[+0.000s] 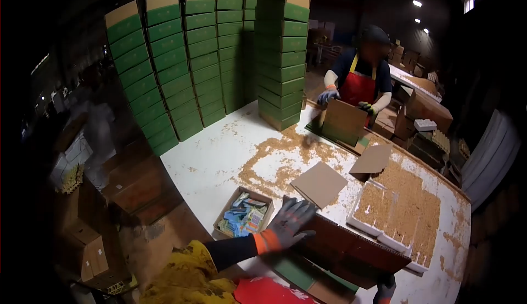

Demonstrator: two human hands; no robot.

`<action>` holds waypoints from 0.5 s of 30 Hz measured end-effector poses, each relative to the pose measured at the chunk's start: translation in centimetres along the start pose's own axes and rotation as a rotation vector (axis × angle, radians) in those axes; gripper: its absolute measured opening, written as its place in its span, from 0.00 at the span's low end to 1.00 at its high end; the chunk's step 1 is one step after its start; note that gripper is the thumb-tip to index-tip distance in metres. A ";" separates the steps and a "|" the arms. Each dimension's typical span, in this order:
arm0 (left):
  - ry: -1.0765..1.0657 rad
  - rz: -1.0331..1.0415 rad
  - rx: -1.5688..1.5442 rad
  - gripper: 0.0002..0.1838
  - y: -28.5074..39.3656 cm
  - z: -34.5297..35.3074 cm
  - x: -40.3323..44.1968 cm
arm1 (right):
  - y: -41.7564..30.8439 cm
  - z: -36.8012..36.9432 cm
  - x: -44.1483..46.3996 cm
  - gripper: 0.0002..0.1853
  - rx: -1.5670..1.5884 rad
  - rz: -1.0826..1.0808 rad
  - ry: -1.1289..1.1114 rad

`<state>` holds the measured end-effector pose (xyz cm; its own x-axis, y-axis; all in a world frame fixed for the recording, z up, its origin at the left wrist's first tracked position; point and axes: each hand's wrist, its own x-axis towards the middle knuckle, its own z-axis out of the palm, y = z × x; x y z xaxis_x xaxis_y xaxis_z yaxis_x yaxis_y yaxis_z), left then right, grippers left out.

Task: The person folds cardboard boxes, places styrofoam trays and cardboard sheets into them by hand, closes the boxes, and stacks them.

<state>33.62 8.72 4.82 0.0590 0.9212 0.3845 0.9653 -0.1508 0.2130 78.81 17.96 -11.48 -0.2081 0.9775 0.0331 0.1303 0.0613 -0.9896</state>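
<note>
My left hand (pixel 290 223), in a grey glove with an orange cuff, reaches over the upper left end of a cardboard box (pixel 351 249). Its fingers are stretched out and its thumb is apart from them. The box stands tilted in front of me, brown panel up, with green flaps (pixel 296 271) showing below. At the lower right corner of the box is my right hand (pixel 385 290), gloved and mostly cut off by shadow and the frame edge; its grip is hidden. Just left of my left hand sits a small open carton (pixel 245 216) of blue and white printed packets.
Tall stacks of green boxes (pixel 200 62) stand along the far left of the white table (pixel 203 167). Loose sawdust-like bits and flat cardboard sheets (pixel 319 184) lie mid-table. White trays of tan granules (pixel 401 210) are at right. Across the table a co-worker (pixel 359 79) handles another box (pixel 344 122).
</note>
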 end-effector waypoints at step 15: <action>-1.095 -0.110 -0.586 0.22 -2.8 -0.1 8.5 | -19.2 15.0 -0.5 0.41 -1.159 -0.599 -0.117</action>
<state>31.35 16.93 7.58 0.4371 0.7108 -0.5511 0.7369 0.0683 0.6726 61.85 13.26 5.41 -0.5993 0.7185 0.3529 0.7293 0.6718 -0.1292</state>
